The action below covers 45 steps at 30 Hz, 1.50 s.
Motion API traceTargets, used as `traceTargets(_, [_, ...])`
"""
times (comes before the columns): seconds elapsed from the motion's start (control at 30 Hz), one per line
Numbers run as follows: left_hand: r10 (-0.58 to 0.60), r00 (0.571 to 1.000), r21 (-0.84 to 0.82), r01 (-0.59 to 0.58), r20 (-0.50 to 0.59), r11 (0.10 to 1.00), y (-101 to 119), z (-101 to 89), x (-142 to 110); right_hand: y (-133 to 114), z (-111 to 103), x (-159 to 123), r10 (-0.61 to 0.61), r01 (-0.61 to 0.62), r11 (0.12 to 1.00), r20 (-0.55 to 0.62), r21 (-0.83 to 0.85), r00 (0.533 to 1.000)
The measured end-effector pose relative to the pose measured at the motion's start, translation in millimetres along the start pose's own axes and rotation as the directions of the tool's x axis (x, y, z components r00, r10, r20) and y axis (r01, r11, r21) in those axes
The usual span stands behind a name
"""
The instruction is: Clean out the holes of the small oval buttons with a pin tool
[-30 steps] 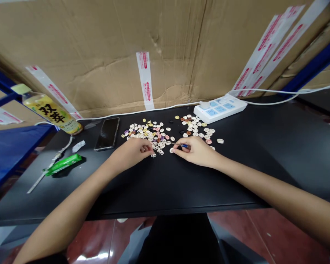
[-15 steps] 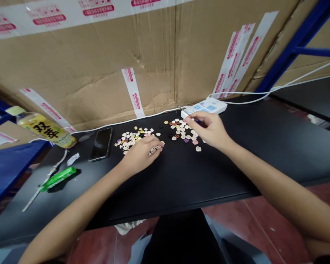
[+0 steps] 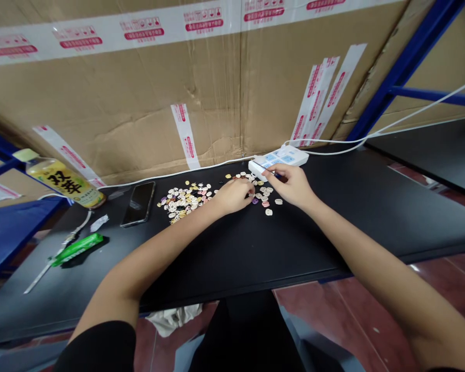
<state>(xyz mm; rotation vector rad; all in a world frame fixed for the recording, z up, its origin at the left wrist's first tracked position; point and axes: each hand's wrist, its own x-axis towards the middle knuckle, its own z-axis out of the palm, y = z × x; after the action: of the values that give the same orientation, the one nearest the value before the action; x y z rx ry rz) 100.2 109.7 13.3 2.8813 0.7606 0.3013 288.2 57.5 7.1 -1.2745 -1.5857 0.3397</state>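
My left hand point(image 3: 235, 196) is over the right-hand pile of small flat button-like pieces point(image 3: 264, 194), fingers curled down together; whatever is under the fingertips is hidden. My right hand point(image 3: 292, 187) is closed in a pinch around a thin pointed tool point(image 3: 270, 170), whose dark handle is mostly covered by the fingers. It hovers at the pile's right side, in front of the white power strip point(image 3: 298, 156). To the left of my left wrist spreads a second pile of similar pieces point(image 3: 182, 199), mostly cream with some yellow, pink, purple and dark ones.
A phone point(image 3: 138, 203) lies left of the piles. Further left are a yellow-labelled drink bottle point(image 3: 67, 183), a green wrapper point(image 3: 77, 250), a crumpled white scrap point(image 3: 99, 223) and a pale strap point(image 3: 67, 240). Taped cardboard point(image 3: 139, 108) stands behind the black table point(image 3: 232, 258). A white cable point(image 3: 333, 152) crosses the back.
My left hand has moved right, from the left pile to the right pile. My right hand still holds the thin tool, close to its former spot. The camera view has tilted up slightly.
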Motion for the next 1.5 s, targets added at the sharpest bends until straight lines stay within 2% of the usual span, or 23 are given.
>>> traceTargets(0.23, [-0.013, 1.000, -0.004, 0.013, 0.001, 1.000, 4, -5.0, -4, -1, 0, -2, -0.025, 0.026, 1.000, 0.036, -0.005, 0.999])
traceTargets(0.47, [0.063, 0.998, -0.064, -0.063, -0.006, 0.996, 5, 1.8, 5, -3, -1, -1, -0.026, 0.026, 1.000, 0.023, 0.000, 0.999])
traceTargets(0.73, [0.010, 0.999, -0.175, -0.004, 0.037, 0.985, 7, 4.7, 24, 1, -2, -1, -0.010, 0.009, 1.000, 0.029, 0.012, 1.000])
traceTargets(0.83, [-0.030, 1.000, -0.249, 0.031, 0.007, 0.968, 7, -1.0, 21, 1, -2, -1, 0.003, -0.004, 1.000, 0.025, 0.030, 1.000])
traceTargets(0.87, [-0.068, 0.998, -0.325, 0.062, -0.009, 0.944, 7, -3.6, 17, 1, -1, -1, 0.006, -0.007, 0.999, 0.033, 0.041, 0.999])
traceTargets(0.9, [-0.119, 0.993, -0.433, 0.101, -0.016, 0.896, 8, -6.2, 11, 0, -1, -1, 0.007, -0.009, 0.999, 0.045, 0.054, 0.999])
traceTargets(0.93, [-0.194, 0.981, -0.598, 0.153, -0.004, 0.787, 8, -8.9, 3, -2, 0, -2, 0.005, -0.009, 0.998, 0.060, 0.067, 0.998])
traceTargets(1.0, [-0.319, 0.943, -0.882, 0.230, 0.097, 0.411, 9, -14.0, -17, -6, 2, -4, 0.001, -0.011, 0.994, 0.094, 0.105, 0.996])
traceTargets(1.03, [-0.349, 0.925, -0.944, 0.241, 0.151, 0.228, 9, -16.4, -29, -8, 4, -5, 0.002, -0.017, 0.991, 0.112, 0.130, 0.994])
traceTargets(1.07, [-0.381, 0.902, -0.964, 0.251, 0.202, 0.084, 10, -18.6, -42, -10, 5, -7, 0.012, -0.033, 0.987, 0.131, 0.159, 0.991])
traceTargets(1.13, [-0.408, 0.868, -0.958, 0.273, 0.283, -0.084, 13, -22.2, -67, -16, 8, -11, 0.061, -0.100, 0.971, 0.178, 0.217, 0.982])
traceTargets(1.2, [-0.418, 0.851, -0.947, 0.273, 0.319, -0.168, 16, -24.4, -90, -21, 12, -15, 0.110, -0.175, 0.949, 0.246, 0.261, 0.963])
traceTargets(1.27, [-0.435, 0.837, -0.940, 0.261, 0.333, -0.218, 18, -24.9, -108, -27, 14, -19, 0.109, -0.198, 0.939, 0.303, 0.281, 0.947])
traceTargets(1.37, [-0.471, 0.825, -0.945, 0.221, 0.313, -0.241, 17, -22.8, -125, -35, 17, -26, 0.041, -0.172, 0.929, 0.369, 0.328, 0.928])
traceTargets(1.5, [-0.473, 0.849, -0.960, 0.132, 0.237, -0.246, 12, -16.7, -135, -43, 18, -34, -0.007, -0.197, 0.900, 0.464, 0.388, 0.886])
